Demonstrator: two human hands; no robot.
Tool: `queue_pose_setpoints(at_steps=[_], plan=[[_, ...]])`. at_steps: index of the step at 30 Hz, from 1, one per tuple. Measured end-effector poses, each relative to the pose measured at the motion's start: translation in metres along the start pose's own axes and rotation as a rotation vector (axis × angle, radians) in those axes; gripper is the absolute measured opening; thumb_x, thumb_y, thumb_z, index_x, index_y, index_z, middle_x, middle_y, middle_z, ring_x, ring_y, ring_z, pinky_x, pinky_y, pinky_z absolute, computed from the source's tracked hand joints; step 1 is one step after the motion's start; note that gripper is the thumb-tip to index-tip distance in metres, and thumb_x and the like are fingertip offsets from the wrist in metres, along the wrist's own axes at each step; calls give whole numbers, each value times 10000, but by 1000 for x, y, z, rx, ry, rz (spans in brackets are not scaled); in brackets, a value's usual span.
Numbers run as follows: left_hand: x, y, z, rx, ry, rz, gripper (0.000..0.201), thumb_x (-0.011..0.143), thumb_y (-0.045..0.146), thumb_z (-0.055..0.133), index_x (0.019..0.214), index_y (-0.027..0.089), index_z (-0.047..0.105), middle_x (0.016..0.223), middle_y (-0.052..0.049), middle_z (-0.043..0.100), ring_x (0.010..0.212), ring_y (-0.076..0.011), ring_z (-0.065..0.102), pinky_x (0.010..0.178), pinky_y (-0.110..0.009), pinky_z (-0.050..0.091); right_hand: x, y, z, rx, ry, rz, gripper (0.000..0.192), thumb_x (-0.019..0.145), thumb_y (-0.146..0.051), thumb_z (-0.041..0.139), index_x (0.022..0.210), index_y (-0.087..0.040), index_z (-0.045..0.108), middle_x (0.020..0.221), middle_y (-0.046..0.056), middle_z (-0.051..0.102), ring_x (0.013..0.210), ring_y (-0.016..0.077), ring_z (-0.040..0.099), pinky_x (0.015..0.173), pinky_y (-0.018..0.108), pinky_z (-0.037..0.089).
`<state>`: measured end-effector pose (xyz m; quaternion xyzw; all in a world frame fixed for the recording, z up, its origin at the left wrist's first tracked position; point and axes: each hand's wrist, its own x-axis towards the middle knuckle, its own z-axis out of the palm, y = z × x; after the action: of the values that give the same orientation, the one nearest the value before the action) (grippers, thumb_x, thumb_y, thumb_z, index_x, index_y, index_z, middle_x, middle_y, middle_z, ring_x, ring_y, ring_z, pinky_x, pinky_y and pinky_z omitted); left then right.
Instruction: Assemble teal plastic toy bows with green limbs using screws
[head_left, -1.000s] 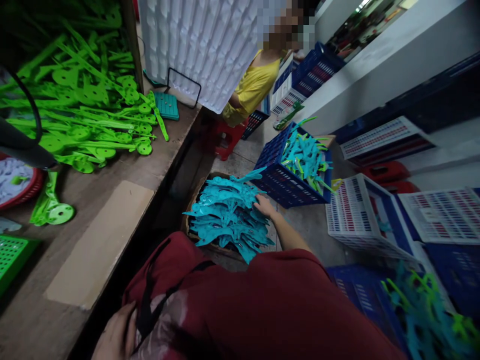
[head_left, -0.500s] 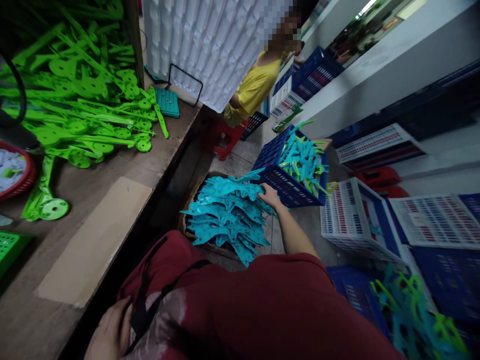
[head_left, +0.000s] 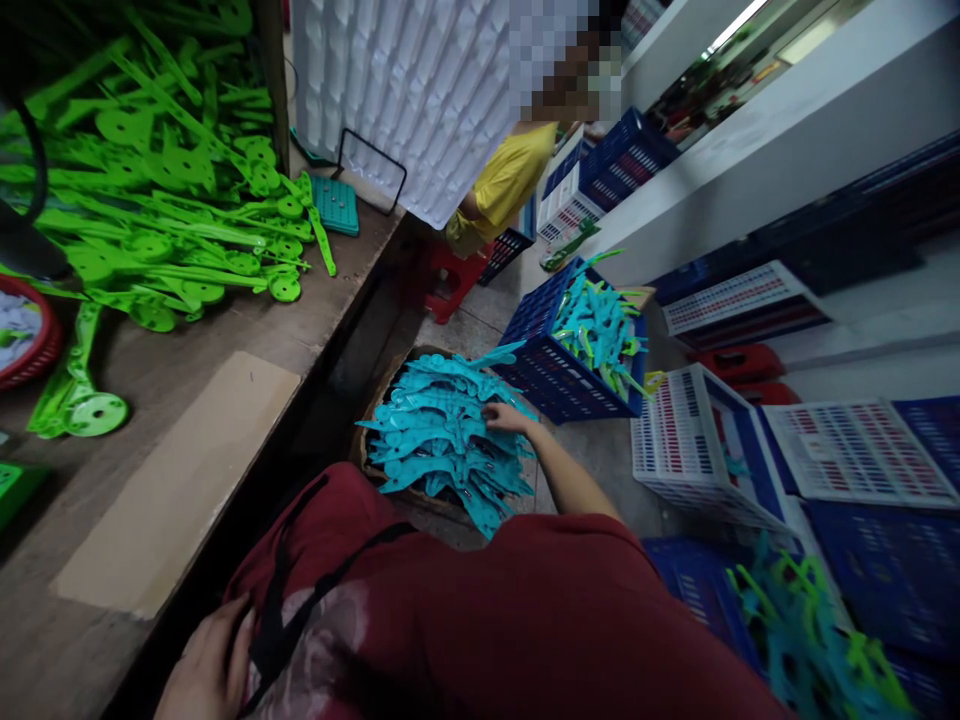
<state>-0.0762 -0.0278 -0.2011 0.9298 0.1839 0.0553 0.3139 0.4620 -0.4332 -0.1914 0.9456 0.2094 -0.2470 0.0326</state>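
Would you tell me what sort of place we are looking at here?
Most likely a small plastics workshop or factory floor. A heap of teal moulded parts lies under the right hand, green moulded parts are piled on the wooden bench, and blue crates stand about the floor.

My left hand (head_left: pixel 202 665) is getting cut off by the bottom edge at 7 o'clock, fingers half buried in the red apron fabric, so I can't tell the grip. My right hand (head_left: pixel 508 417) is lying on the teal parts pile (head_left: pixel 442 440); fingertips are hiding among the pieces. The basket (head_left: pixel 373 440) under the pile is mostly covered. Crate of teal-green parts (head_left: pixel 817 640) at 4 o'clock is blurring out and running off frame.
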Motion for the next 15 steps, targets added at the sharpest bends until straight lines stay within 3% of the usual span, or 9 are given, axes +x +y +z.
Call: queue_pose_setpoints(at_steps=[6,10,15], plan=[[6,15,-6,61,-17,-32,361,966,467,414,1147,214,597,1045,-73,726,912,-210,725,789,-309,578,24,41,-21,-31,55,302,363,945,-372,597,1247,-171,573,1262,95,596,1087,222,618,917,443,550],[9,21,-11,70,-44,-7,321,948,443,461,1136,231,611,1010,-43,738,840,-195,738,750,-285,590,31,48,-3,-16,96,381,365,942,-372,603,1241,-164,575,1241,93,606,1066,218,627,897,434,559],[4,9,-8,97,-47,23,311,916,428,520,1142,251,641,1011,-25,747,839,-183,746,727,-241,596,22,55,22,74,248,400,359,943,-372,600,1240,-170,576,1257,95,598,1080,220,620,910,438,553]])
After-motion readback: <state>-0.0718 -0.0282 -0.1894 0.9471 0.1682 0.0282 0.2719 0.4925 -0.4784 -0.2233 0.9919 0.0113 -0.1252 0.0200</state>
